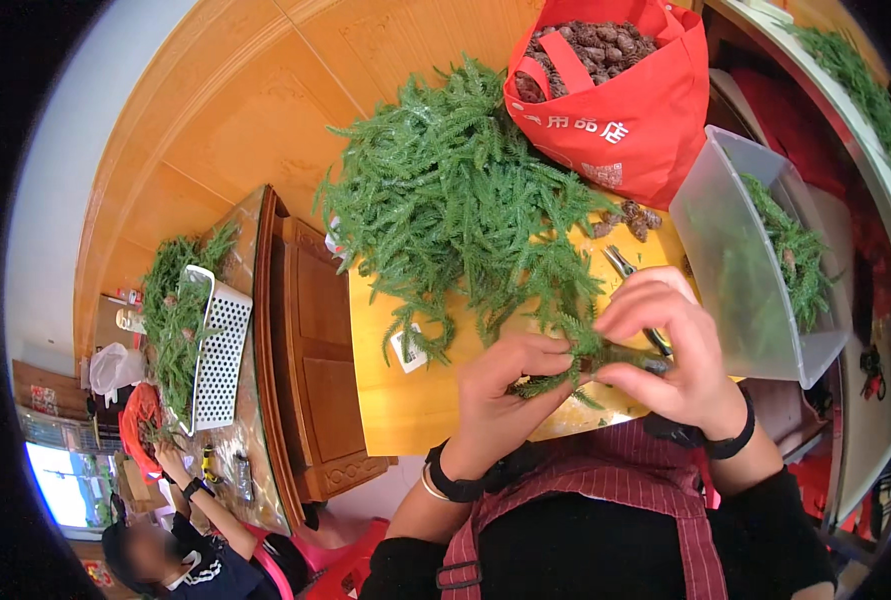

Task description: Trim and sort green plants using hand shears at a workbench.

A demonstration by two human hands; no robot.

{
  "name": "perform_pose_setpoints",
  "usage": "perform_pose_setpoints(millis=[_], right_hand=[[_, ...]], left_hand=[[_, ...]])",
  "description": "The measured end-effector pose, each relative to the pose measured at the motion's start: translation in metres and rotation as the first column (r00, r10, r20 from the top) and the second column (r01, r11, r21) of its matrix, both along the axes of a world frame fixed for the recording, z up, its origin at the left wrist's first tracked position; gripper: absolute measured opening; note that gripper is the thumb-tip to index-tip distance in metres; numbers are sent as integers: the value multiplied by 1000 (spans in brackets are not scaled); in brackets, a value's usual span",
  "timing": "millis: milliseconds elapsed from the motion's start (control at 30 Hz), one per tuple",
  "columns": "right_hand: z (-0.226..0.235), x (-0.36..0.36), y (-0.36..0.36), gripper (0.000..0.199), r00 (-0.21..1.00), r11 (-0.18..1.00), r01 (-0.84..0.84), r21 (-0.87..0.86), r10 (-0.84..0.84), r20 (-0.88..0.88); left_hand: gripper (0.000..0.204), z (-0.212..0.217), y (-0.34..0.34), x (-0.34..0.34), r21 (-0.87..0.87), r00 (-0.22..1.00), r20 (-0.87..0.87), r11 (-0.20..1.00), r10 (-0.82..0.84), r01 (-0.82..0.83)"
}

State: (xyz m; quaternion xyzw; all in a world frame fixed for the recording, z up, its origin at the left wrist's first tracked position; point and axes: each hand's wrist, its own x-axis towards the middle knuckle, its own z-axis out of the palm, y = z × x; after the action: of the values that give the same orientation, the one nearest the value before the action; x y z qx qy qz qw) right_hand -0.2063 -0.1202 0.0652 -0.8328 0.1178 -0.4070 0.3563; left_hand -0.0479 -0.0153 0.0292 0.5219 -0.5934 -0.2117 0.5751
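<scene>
My left hand [500,395] and my right hand [665,350] meet over the near edge of a yellow wooden table [405,400]. Both pinch the same small green needle-leaved sprig [577,352], which stretches between the fingers. Just beyond the hands lies a big heap of the same green sprigs [465,200]. A pair of metal scissors [625,268] rests on the table behind my right hand, partly hidden by it.
A red cloth bag [635,110] full of brown cones stands at the back. A clear plastic bin [755,260] with sprigs sits on the right. On the left, another person [185,540] works at a second table with a white basket [217,350] of greenery.
</scene>
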Motion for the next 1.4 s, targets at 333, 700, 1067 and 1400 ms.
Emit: perform_pose_setpoints(millis=[333,700,1067,1400], right_hand=[[7,4,-7,23,980,991,-126,-37,119,-156],[22,5,-18,22,931,959,-256,-119,212,-297],[17,7,-18,19,894,887,-296,355,388,-224],[18,12,-12,13,920,851,-238,469,351,-171]], left_hand=[[25,6,2,0,-12,994,-57,996,-89,88],[24,1,4,4,-42,988,-38,988,-148,146],[23,8,3,7,-28,966,-75,969,-248,247],[22,21,4,6,-81,978,169,988,-119,134]])
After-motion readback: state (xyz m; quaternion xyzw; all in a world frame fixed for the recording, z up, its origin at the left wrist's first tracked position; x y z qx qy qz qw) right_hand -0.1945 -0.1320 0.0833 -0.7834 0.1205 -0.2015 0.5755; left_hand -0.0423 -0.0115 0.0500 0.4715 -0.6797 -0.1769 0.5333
